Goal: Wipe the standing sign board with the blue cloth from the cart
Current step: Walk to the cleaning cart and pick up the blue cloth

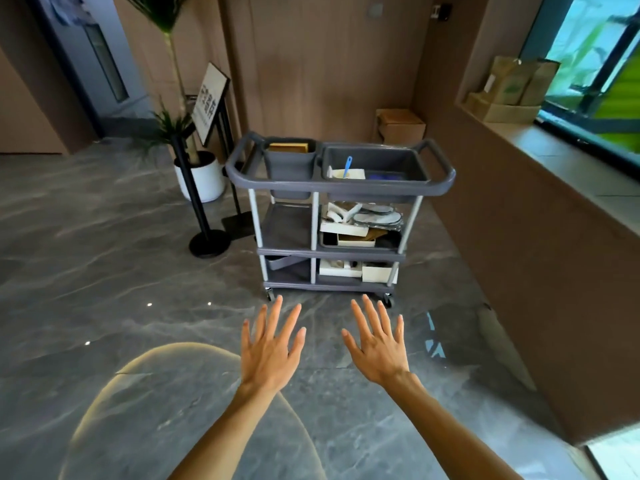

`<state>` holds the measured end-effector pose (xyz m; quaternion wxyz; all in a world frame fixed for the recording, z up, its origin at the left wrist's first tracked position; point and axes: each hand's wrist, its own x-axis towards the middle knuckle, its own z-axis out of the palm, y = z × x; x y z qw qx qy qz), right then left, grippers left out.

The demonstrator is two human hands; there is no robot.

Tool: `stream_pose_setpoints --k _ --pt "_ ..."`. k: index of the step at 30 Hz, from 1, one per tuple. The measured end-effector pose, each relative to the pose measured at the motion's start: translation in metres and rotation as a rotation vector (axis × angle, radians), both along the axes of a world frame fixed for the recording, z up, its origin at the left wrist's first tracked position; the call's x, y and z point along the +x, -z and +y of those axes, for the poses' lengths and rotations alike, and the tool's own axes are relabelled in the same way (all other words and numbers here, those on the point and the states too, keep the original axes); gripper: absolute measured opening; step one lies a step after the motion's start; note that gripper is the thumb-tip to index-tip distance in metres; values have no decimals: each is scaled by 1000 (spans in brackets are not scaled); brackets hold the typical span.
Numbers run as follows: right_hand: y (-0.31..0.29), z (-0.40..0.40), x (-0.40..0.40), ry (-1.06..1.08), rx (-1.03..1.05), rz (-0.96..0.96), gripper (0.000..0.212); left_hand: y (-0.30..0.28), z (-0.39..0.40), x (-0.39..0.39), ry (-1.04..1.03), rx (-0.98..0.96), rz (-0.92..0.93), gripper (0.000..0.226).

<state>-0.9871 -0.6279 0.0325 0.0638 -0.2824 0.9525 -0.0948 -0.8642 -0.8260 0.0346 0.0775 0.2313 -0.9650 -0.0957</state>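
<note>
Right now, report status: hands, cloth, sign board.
Left hand and right hand open, empty. Blue cloth in grey plastic cart top tub. Black-framed standing sign board untouched, behind black stanchion post.

**Open floor up to the cart, crowded around the sign**

Bare floor point(138, 271) lies between both spread hands and the cart point(339, 188). The cart's right tub is open from above. The sign point(212, 98) stands behind the cart's left handle, hemmed by a black post point(194, 195) and a potted plant point(201, 174). A ledge point(554, 161) walls the right side.
</note>
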Motion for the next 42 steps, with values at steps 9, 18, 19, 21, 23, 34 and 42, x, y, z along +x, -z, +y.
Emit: stream_pose_setpoints --k 9,18,19,21,23,34,42 --pt "-6 15 -95 54 8 8 70 -11 8 -104 53 -44 -20 58" --pt "-1 3 -178 107 -25 11 69 -9 -4 -199 103 -62 -26 62" --pt "0 0 -188 108 -24 13 68 -8 -6 -210 110 -59 -20 62" --pt "1 -7 -211 111 -26 9 67 -8 -13 -239 124 -36 -3 61" --pt "1 -15 -239 115 -27 16 68 -9 -22 -271 136 -36 6 59" --pt "-11 -66 -389 163 -19 45 67 -16 -77 -432 155 -34 35 57" --pt "-12 -78 -466 201 -9 60 68 -18 -88 -519 215 -18 24 58"
